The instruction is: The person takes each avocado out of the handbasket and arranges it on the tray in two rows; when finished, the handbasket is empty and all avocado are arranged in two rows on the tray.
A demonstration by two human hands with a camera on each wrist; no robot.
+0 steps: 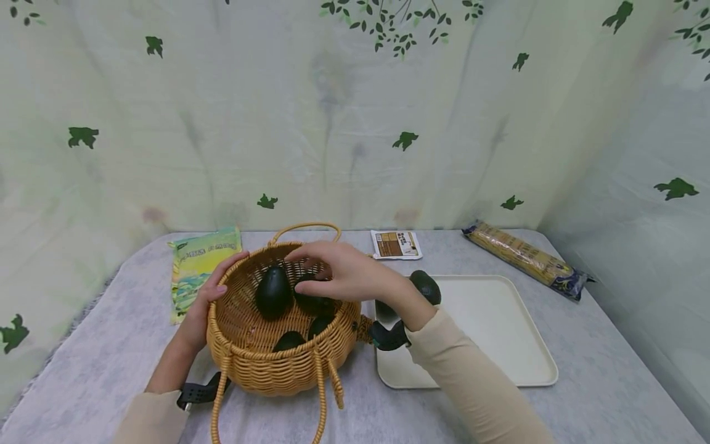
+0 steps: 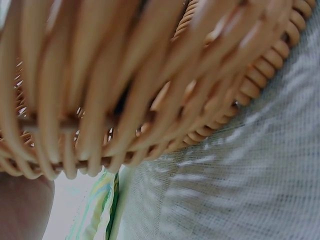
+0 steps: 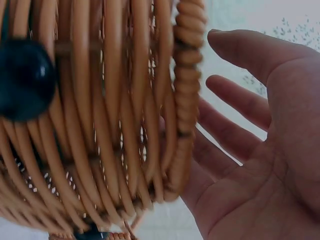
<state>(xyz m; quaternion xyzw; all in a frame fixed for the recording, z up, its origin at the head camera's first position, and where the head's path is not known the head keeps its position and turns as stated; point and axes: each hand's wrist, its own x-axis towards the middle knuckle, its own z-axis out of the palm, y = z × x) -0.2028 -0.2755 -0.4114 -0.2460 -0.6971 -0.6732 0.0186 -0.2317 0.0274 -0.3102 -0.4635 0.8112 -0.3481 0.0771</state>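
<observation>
A round wicker basket (image 1: 283,373) stands tilted toward me, with several dark avocados (image 1: 273,293) inside. My left hand (image 1: 202,308) grips its left rim, thumb and fingers at the edge. In the left wrist view the basket's weave (image 2: 125,90) fills most of the picture and hides nearly all of that hand. Over the basket's opening hovers my right hand (image 1: 349,271), its fingers loosely bent above an avocado (image 1: 313,303). The right wrist view shows the right hand (image 3: 295,145) with fingers spread and nothing between them, by the basket rim (image 3: 187,95).
Right of the basket lies a cream tray (image 1: 499,333), where dark avocados (image 1: 427,287) sit partly behind my right forearm. A green-yellow packet (image 1: 202,262) is at the left. Farther back are a small white-brown packet (image 1: 396,245) and a long noodle-like package (image 1: 524,256).
</observation>
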